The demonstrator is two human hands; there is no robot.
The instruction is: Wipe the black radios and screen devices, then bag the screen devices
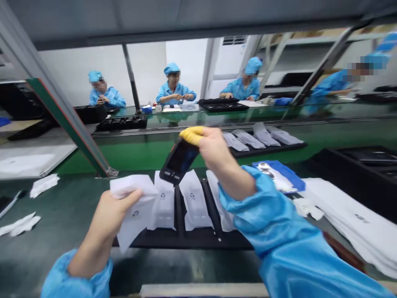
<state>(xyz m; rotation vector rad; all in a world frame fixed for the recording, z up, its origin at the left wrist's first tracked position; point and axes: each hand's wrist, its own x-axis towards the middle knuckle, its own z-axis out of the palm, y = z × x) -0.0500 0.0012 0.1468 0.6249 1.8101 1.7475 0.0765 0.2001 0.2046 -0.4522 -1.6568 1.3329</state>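
Note:
My left hand (113, 211) is closed on a white translucent bag (136, 215) printed with a recycling mark, its upper part folded over. Up and to the right, my right hand (212, 147), with yellow finger covers, grips a black handheld device with a screen (180, 159) by its top end. The device hangs tilted, apart from the bag. Below it lies a black tray (198, 240) with several filled white bags (197, 203) in a row. My right forearm covers part of the rightmost bag.
A stack of white bags (350, 219) and a blue bin (288, 178) with round metallic pieces lie to the right. Another black tray of bags (260, 138) is farther back. Paper scraps (45, 184) lie left. Co-workers in blue sit beyond the line.

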